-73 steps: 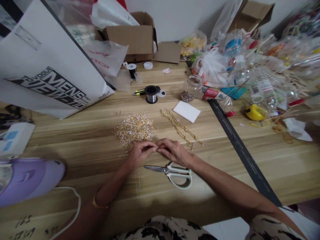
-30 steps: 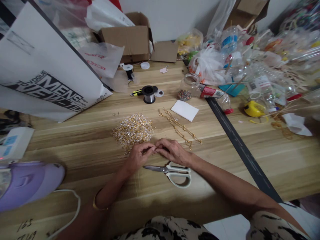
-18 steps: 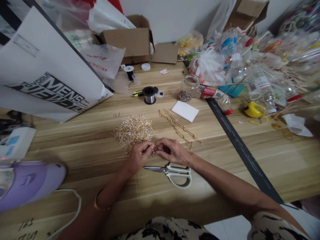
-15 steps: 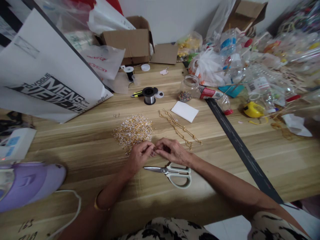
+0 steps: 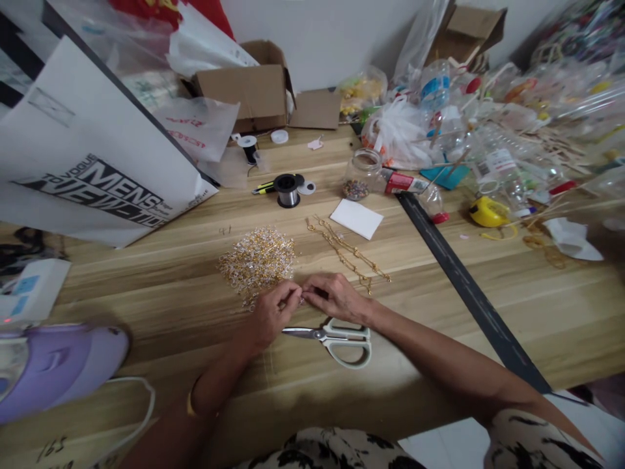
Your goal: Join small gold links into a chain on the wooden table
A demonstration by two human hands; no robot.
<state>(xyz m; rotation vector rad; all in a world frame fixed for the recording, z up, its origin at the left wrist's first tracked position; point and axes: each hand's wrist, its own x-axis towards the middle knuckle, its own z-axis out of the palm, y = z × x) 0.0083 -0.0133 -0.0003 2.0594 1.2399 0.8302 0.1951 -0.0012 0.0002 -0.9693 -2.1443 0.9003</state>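
My left hand is closed in a pinch, its fingertips meeting those of my right hand, which is pinched too. Whatever lies between the fingertips is too small to name; a faint thin line hangs below the left hand. Just beyond my left hand spreads a pile of gold and clear beads. Two gold beaded chains lie past my right hand. Below the hands rest scissors with pale handles, blades pointing left.
A wire spool and a bead jar stand farther back, near a white card. A long black ruler lies at right. Left are a purple iron and a white bag. Plastic bottles crowd the back right.
The whole view has shifted slightly. My hands stay pinched together at nearly the same spot, with the fingertips a little changed in pose. The beads, chains and scissors have not moved on the table.
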